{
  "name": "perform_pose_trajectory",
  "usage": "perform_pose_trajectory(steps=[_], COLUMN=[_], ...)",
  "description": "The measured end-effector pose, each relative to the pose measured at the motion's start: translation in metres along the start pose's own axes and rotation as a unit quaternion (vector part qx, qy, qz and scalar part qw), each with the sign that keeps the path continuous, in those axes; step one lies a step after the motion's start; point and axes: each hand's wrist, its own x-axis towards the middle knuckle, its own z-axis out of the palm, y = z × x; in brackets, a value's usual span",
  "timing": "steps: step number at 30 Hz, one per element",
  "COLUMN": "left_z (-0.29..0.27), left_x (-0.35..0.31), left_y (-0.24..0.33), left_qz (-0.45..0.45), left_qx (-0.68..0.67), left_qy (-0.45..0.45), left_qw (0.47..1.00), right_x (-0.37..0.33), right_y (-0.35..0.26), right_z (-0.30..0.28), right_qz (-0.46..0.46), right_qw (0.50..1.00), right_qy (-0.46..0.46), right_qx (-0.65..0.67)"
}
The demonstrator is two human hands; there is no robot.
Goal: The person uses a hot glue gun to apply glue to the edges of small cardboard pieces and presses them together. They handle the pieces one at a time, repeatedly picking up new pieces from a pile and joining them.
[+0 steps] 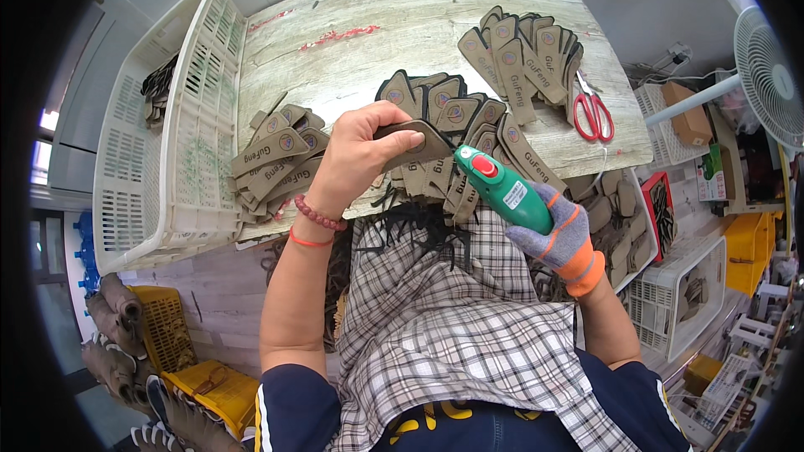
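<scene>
My bare left hand pinches a brown fabric piece with a dark edge between thumb and fingers. My right hand, in a grey and orange glove, is wrapped round a green handheld electric cutter with a red button. The cutter's nose meets the right end of the piece; its blade is too small to make out. Below my hands lies a heap of similar printed brown pieces with black borders. Black trimmings are scattered over the plaid apron on my lap.
A white crate stands at the table's left, beside a brown pile. Another pile and red-handled scissors lie at the far right of the worn table. A fan and more crates stand right.
</scene>
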Motion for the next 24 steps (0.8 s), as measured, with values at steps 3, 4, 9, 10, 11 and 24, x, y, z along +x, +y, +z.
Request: perform_pose_trajectory(steps=[3,4,9,10,11,24], left_z=[0.002,0.003,0.006,0.008,0.010,-0.035], left_x=[0.000,0.000,0.000,0.000,0.000,-0.028], left_y=[0.003,0.005,0.010,0.010,0.009,-0.061], left_qz=[0.002,-0.001,-0.037,-0.045,-0.053,-0.015], left_qx=[0.011,0.025,0.066,0.056,0.046,-0.398], left_qy=[-0.023,-0.034,-0.076,-0.084,-0.092,0.380], left_qw=[1.000,0.999,0.994,0.994,0.993,0.835], right_x=[0.001,0.001,0.002,0.003,0.005,0.002], right_y=[0.001,0.002,-0.003,-0.004,-0.005,0.002], right_z=[0.001,0.001,0.001,0.002,0.003,0.017], right_qz=[-0.005,-0.006,0.008,0.008,0.010,0.010], right_qw=[1.000,1.000,1.000,1.000,1.000,0.997], right_qy=[-0.003,-0.003,-0.013,-0.014,-0.014,0.069], right_qx=[-0.004,-0.004,0.009,0.019,0.027,0.012])
